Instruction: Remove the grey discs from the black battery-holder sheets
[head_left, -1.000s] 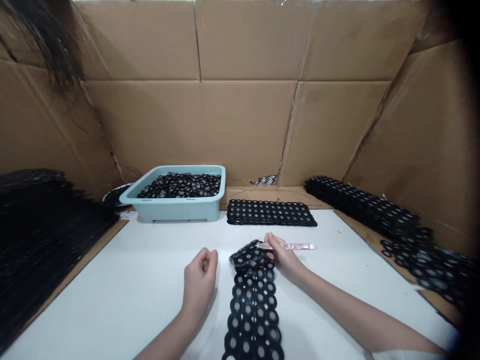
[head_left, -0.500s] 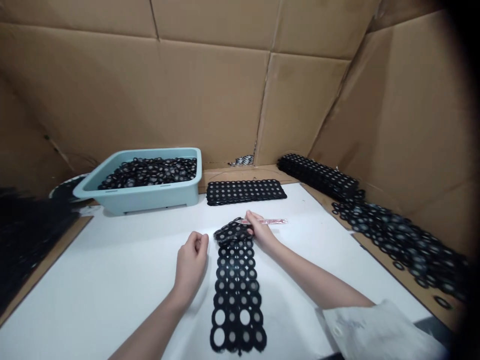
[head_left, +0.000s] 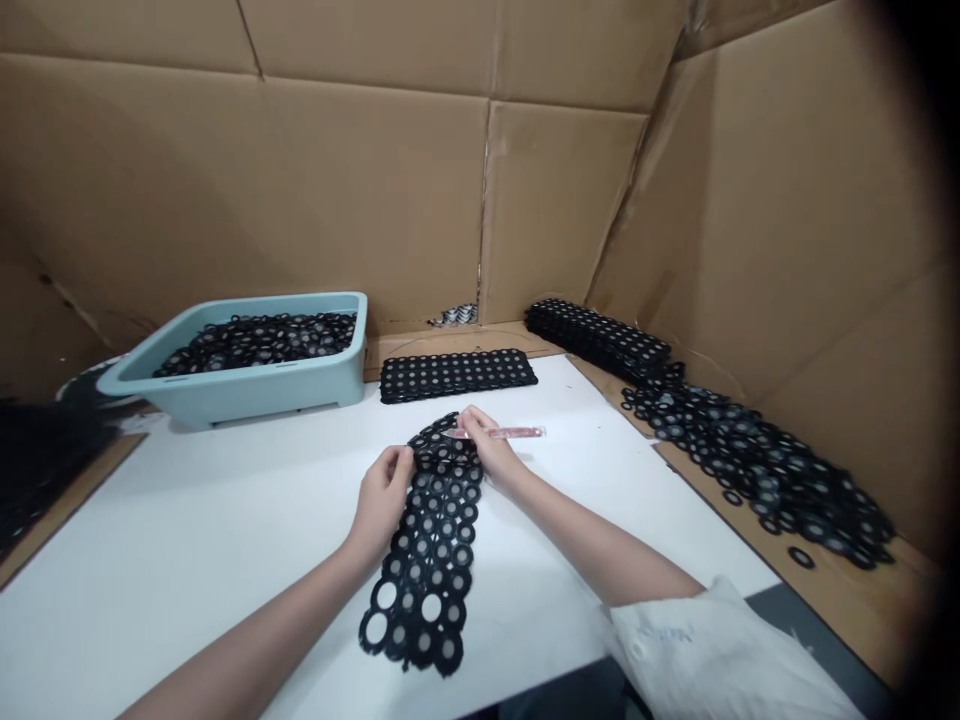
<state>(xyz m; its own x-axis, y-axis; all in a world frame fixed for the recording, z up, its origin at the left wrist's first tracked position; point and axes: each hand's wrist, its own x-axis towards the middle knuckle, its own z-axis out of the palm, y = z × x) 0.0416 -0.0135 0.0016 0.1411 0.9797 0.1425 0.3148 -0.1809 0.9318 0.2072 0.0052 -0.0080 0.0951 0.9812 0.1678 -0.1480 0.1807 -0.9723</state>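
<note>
The left hand (head_left: 381, 495), apart from the black strip (head_left: 431, 530) moments ago, now touches its far left edge; whether it grips, I can't tell. The right hand (head_left: 491, 455) still pinches the pink tool (head_left: 519, 433) at the far end. On the white table (head_left: 225, 520), the strip's near end now slants left.

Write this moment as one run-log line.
left hand: at edge of ring strip; right hand: holds pink tool; blue tub: holds rings

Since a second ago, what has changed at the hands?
The left hand has moved right to the upper left edge of the black ring strip; whether it grips is unclear. The right hand still holds the pink tool at the strip's upper end. The blue basin stays put.
</note>
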